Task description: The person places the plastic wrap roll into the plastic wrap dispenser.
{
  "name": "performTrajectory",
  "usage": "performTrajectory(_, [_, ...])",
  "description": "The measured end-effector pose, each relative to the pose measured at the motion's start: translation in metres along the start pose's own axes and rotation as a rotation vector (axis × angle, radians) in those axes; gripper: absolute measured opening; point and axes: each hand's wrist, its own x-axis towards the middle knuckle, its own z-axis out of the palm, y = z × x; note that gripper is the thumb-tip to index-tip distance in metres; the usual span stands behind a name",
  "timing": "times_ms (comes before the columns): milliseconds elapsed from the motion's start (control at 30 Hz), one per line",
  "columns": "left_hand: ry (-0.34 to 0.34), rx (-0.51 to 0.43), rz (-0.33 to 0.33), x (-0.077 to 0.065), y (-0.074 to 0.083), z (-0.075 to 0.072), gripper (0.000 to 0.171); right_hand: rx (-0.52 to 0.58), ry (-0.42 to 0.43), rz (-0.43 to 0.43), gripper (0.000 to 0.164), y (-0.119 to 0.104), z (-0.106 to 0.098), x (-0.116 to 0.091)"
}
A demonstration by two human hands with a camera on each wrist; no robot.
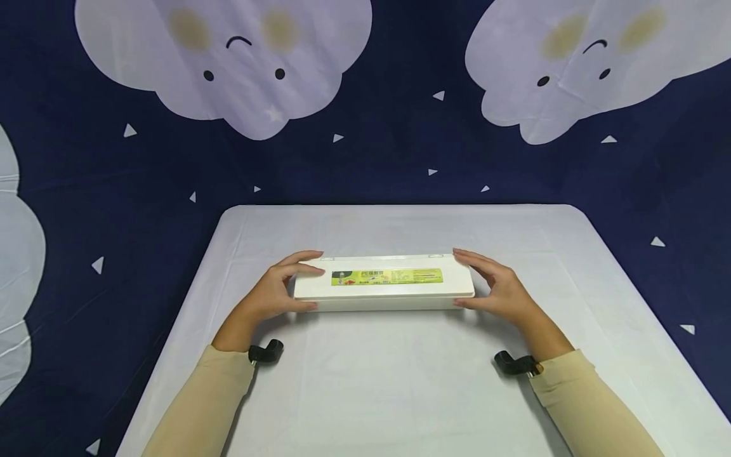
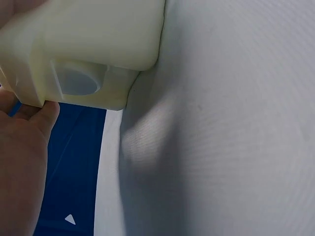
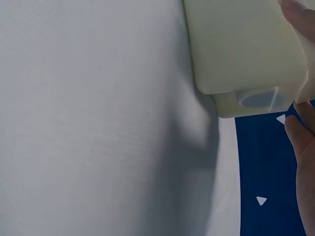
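Observation:
A long white cling film box (image 1: 382, 291) lies crosswise on the table, its lid closed. The lid carries a yellow-green label (image 1: 387, 277) with printed text beginning "PE". My left hand (image 1: 277, 287) grips the box's left end, thumb on the front face and fingers over the top and back edge. At the right end my right hand (image 1: 495, 289) holds it the same way, thumb in front and fingers behind. In the left wrist view the box end (image 2: 78, 81) shows a rounded recess; a similar end (image 3: 261, 98) appears in the right wrist view.
A white cloth covers the table (image 1: 388, 387), whose rounded far corners meet a dark blue curtain (image 1: 388, 171) with clouds and small triangles. Black wrist-worn devices (image 1: 266, 352) sit at both cuffs, close over the cloth.

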Motion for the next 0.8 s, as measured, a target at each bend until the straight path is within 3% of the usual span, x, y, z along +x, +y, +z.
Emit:
performTrajectory(400, [-0.001,-0.004,0.075,-0.001,-0.001,0.000,0.067,0.007,-0.076,0.011,0.089,-0.002,-0.006,-0.001])
performTrajectory(567, [0.009,0.013,0.071,-0.001,0.000,0.002,0.068,0.008,-0.074,0.022,0.089,-0.004,-0.007,-0.002])
performTrajectory(800, [0.014,0.030,0.105,-0.001,0.029,0.004,0.066,0.050,-0.075,0.001,0.089,-0.001,-0.008,-0.004])
